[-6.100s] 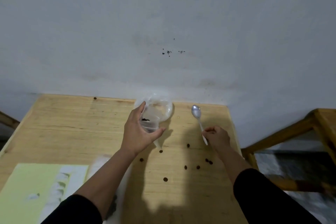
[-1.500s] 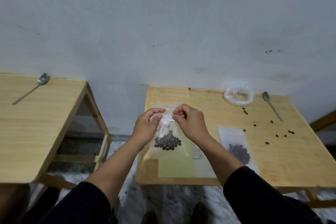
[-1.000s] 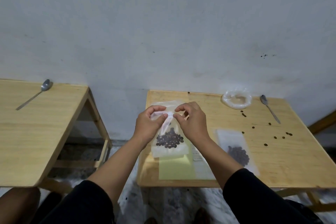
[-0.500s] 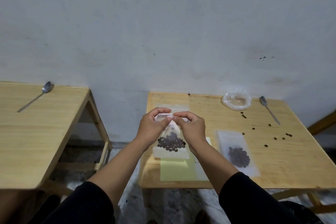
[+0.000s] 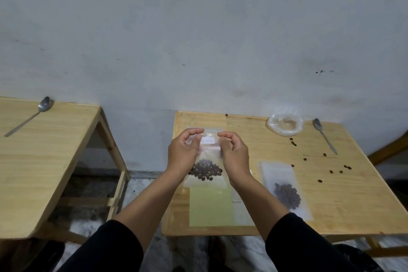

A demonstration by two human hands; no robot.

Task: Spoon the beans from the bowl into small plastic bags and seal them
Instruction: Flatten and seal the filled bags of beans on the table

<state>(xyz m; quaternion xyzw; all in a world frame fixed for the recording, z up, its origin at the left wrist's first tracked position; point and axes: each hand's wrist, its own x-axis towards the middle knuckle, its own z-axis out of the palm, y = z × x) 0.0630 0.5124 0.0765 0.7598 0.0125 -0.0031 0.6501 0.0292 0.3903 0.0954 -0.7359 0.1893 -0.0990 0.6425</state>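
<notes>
Head view, item one: small plastic bag (image 5: 206,162), held above the counter (image 5: 331,205) between my two hands. Left hand (image 5: 182,153) and right hand (image 5: 234,153) each pinch a top corner, hands apart, seal strip stretched between them. Beans (image 5: 206,170) pooled low in the bag. I judge it light, limp and slippery; best held at the stiffer zip strip. Item two: filled bag (image 5: 286,192) lying flat. Item three: bowl (image 5: 285,125), spoon (image 5: 324,134) beside it, loose beans (image 5: 331,168) scattered.
</notes>
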